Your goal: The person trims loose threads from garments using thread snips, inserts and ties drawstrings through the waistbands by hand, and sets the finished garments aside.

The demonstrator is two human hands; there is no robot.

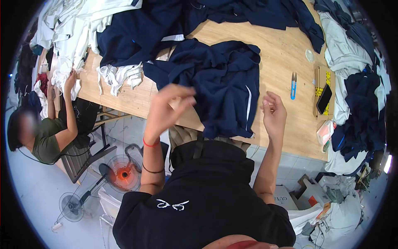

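Observation:
A crumpled navy garment (224,79) with a white stripe along its right side lies on the wooden table in front of me. My left hand (168,108) hovers at the garment's left edge, slightly blurred, thumb and fingers apart and nothing in it. To the right of the garment, my right hand (274,114) is raised over the table edge. Its fingers are loosely curled with gaps between them, and no object shows in it. Blue-handled thread snips (293,87) lie on the table beyond my right hand.
More navy garments (137,37) lie along the table's far side, with white cloth scraps (122,78) nearby. A cardboard box (319,89) carries a black phone (324,99) at right. A seated person (54,133) handles white fabric at left. Fans (124,174) stand on the floor.

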